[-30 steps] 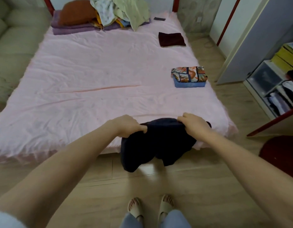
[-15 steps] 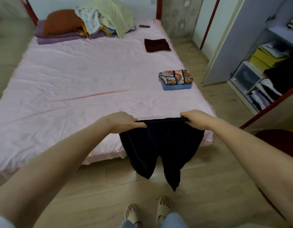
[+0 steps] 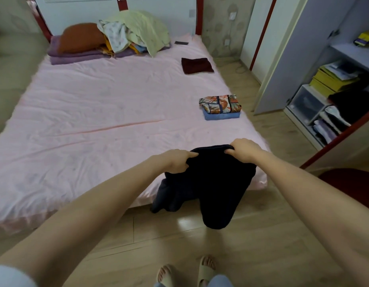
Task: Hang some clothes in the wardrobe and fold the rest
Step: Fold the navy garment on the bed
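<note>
Beyond both hands' dark shorts point(image 3: 212, 177), folded stack point(image 3: 220, 107) on bed point(image 3: 96, 121).

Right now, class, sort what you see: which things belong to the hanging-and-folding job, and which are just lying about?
Part of the job:
- dark shorts, gripped by left hand and right hand
- folded stack
- folded maroon cloth
- unsorted clothes pile
- wardrobe

Lying about:
- orange pillow
- yellow books
- phone
</note>
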`<action>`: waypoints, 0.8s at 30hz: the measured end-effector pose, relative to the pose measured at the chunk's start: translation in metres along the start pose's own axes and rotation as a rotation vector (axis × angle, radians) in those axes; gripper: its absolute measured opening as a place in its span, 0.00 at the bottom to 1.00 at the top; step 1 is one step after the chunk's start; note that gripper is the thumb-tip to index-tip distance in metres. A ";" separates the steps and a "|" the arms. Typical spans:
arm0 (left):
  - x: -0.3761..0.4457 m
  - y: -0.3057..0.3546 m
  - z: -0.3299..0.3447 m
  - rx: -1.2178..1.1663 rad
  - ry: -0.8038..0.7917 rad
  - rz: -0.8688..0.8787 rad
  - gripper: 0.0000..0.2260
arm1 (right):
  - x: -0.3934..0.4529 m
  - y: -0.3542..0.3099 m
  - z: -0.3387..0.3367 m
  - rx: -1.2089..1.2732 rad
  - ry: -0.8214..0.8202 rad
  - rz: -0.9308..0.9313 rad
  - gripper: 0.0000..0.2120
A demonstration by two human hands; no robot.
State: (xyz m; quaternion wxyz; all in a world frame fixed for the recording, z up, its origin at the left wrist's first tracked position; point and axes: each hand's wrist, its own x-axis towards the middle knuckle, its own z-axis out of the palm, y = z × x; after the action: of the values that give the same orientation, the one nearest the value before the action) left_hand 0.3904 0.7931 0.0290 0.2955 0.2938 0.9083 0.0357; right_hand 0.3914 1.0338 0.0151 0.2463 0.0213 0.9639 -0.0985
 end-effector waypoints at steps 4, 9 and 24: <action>0.009 0.008 0.003 -0.628 0.060 -0.136 0.28 | -0.009 -0.034 0.013 0.312 -0.044 0.056 0.15; 0.013 0.009 0.003 -0.953 -0.024 -0.129 0.18 | -0.018 -0.067 0.024 0.836 -0.126 0.121 0.14; -0.018 -0.012 -0.001 -0.901 0.093 -0.019 0.33 | -0.035 -0.077 0.004 1.321 -0.569 0.049 0.23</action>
State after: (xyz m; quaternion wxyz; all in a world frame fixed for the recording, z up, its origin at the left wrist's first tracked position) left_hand 0.3958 0.7735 0.0360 0.3533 0.1256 0.8172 0.4377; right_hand 0.4166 0.9581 0.0421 0.4258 0.1611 0.6005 -0.6574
